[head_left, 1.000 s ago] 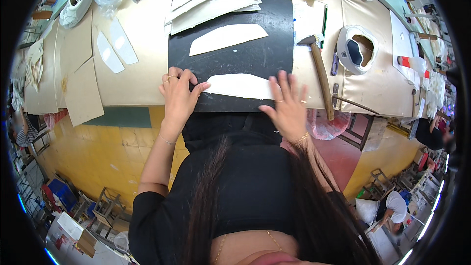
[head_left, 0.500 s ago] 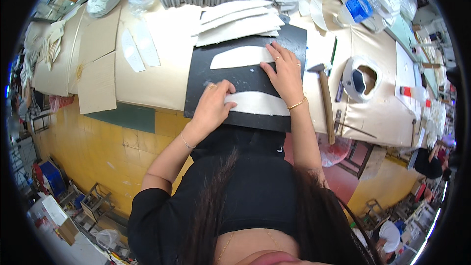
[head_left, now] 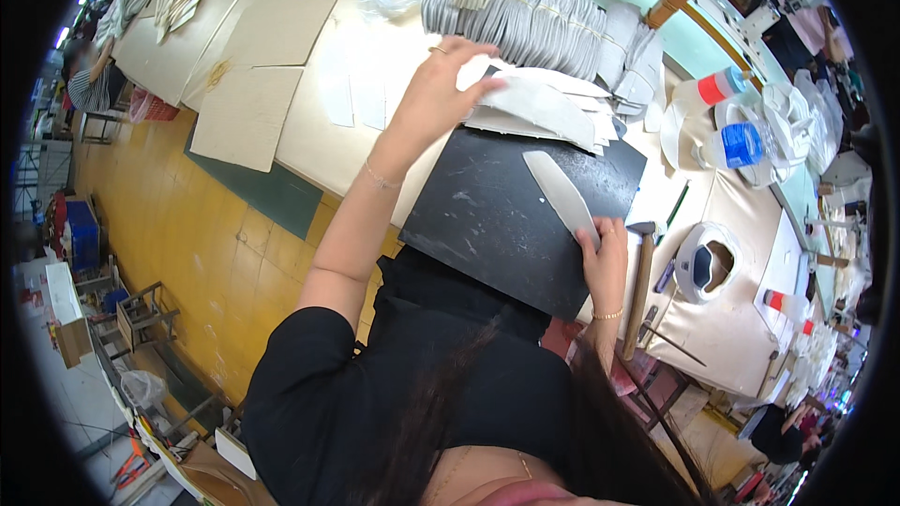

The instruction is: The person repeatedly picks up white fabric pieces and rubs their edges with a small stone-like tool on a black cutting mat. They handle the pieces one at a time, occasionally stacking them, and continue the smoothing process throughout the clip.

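Observation:
My left hand [head_left: 433, 98] is over the left end of a pile of white curved pieces [head_left: 539, 111], its thumb and fingers apart. Whether the thumb touches the top piece is unclear. My right hand [head_left: 607, 260], at the right side of the black board [head_left: 497, 215], has its thumb and fingers on the lower end of a single white curved piece [head_left: 561, 189]. That piece slants across the board. The pile rests at the board's far edge.
Behind the pile stands a long row of bundled grey pieces [head_left: 534, 23]. To the right are a hammer [head_left: 639, 290], a white shoe upper [head_left: 705, 262] and a bottle with a blue label [head_left: 736, 145]. Cardboard sheets [head_left: 248, 117] cover the table's left part.
My left hand has moved from the board up to the pile. My right hand has come nearer and grips one curved piece, now slanted. Only one separate piece shows on the board. The view has turned.

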Tool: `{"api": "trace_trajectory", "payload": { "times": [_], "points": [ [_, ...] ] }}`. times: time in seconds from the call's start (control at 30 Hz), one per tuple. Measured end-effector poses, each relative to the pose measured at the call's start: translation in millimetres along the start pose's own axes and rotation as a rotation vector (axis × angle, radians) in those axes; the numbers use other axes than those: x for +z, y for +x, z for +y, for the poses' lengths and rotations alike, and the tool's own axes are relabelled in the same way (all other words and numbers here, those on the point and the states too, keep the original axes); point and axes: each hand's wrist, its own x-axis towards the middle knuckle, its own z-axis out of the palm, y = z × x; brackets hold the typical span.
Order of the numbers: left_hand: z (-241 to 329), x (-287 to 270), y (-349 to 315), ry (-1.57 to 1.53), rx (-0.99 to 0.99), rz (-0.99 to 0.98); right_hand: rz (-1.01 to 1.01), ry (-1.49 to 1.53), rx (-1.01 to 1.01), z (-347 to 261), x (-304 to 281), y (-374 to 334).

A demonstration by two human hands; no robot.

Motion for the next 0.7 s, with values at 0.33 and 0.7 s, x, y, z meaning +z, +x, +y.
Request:
{"api": "trace_trajectory", "payload": {
  "times": [0.33, 0.7],
  "points": [
    [-169.8, -8.0, -41.5, 0.69, -0.594, 0.031, -0.019, 0.745, 0.021, -20.1, -39.4, -16.2],
    [-170.9, -91.8, -103.2, 0.165, -0.426, -0.057, 0.022, 1.054, -0.308, -29.3, -48.6, -15.2]
  ]
}}
